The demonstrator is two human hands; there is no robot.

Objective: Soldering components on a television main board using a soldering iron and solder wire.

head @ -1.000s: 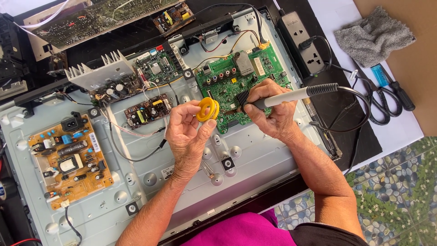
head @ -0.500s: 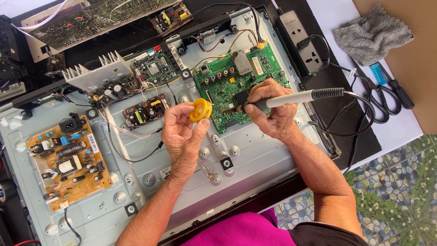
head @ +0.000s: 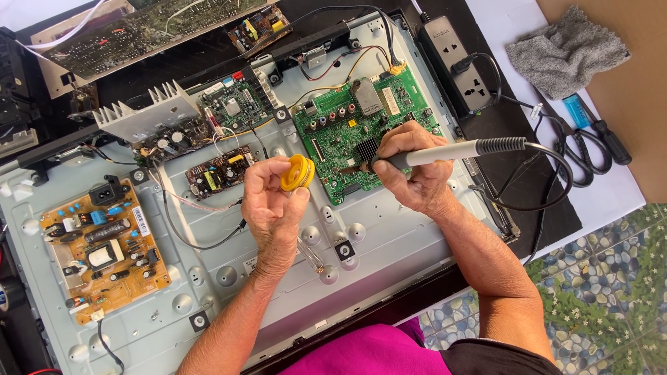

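Hands [head: 278, 198] hold spool [head: 297, 172], iron [head: 445, 151] mid-panel.

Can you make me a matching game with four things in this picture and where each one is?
Things:
1. yellow spool
2. soldering iron
3. grey cloth
4. tan circuit board

Places:
A. lying on the white sheet at the top right
B. held in the left hand
C. at the left end of the metal panel
D. held in the right hand, tip over the green circuit board

Pairs: 1-B, 2-D, 3-A, 4-C
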